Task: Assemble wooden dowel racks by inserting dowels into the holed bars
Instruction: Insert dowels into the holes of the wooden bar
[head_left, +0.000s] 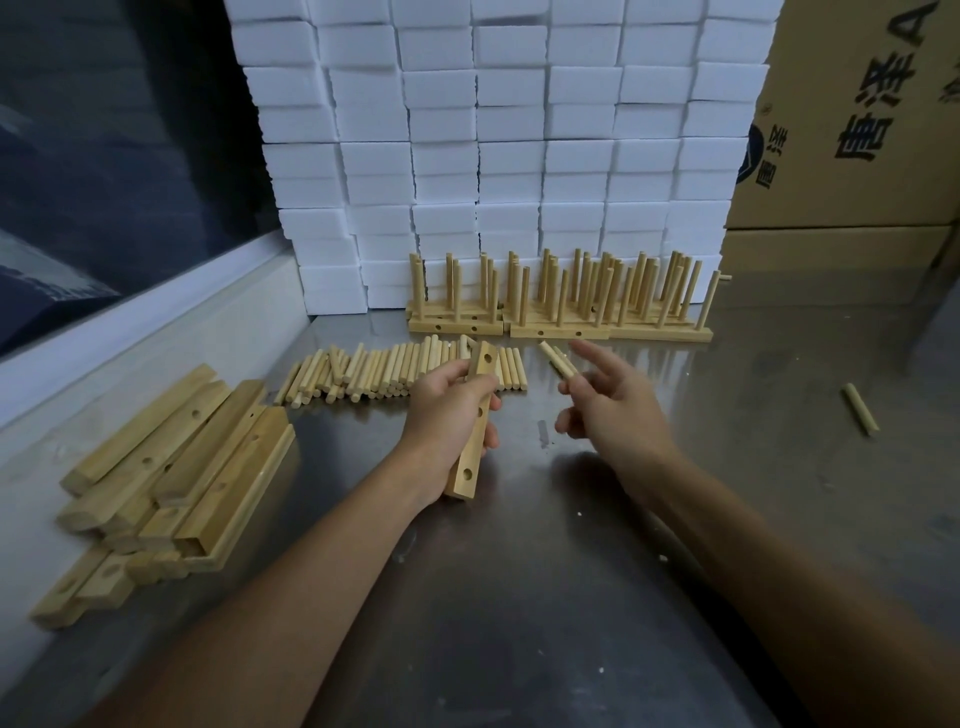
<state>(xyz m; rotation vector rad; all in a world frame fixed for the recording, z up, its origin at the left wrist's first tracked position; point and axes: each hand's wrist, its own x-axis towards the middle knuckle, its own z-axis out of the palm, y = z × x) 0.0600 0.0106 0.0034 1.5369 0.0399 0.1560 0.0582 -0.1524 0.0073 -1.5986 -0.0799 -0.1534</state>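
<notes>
The left hand (449, 415) gripped a holed bar (471, 423) tilted above the table (545, 571), holes facing up for loading, while the right hand (608, 410) pinched a dowel (558, 359) just beside it, seemingly ready to insert.

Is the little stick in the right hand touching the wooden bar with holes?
Apart. The head view shows bare metal table between the dowel in the right hand and the holed bar gripped by the left hand.

Pale matt wooden bar (471, 431) and dowels (395, 371) (unvarnished); glossy steel table (571, 597).
</notes>
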